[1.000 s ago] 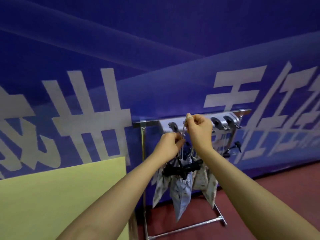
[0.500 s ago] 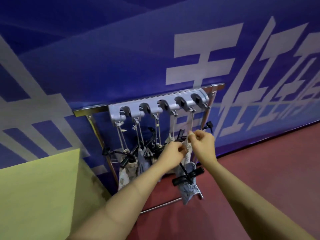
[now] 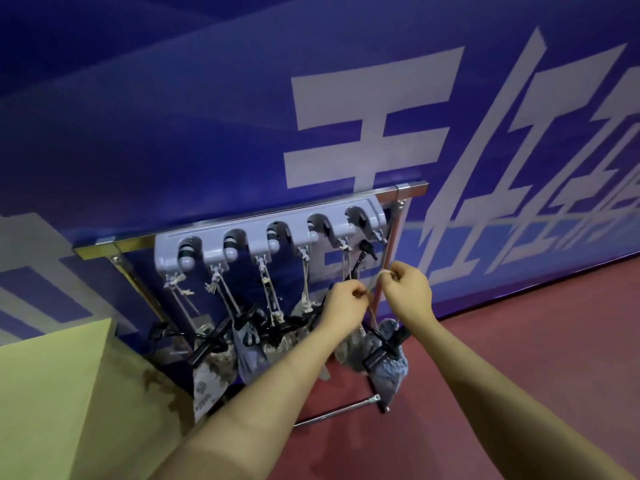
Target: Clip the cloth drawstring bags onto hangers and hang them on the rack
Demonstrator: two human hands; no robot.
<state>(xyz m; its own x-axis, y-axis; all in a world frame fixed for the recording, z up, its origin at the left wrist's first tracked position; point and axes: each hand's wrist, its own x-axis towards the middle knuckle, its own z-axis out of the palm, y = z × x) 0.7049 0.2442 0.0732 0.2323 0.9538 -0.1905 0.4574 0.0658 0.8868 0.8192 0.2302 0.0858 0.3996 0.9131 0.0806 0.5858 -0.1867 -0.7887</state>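
The grey cloth bag hangs low at the right end of the rack, clamped in a black clip hanger, with its pale drawstring running up to both hands. The left hand has its grip closed on the string, fingers curled and pinching it just beside the right hand, whose grip is also closed on the cord, a loop of it showing over the knuckles. Both hands sit below the grey hook bar fixed along the rack's top rail. Four other bags hang to the left from the bar's hooks by knotted strings, bunched together with black hangers among them. Behind the rack stands a blue banner with large white characters. A yellow-green board fills the lower left, and the floor is dark red.
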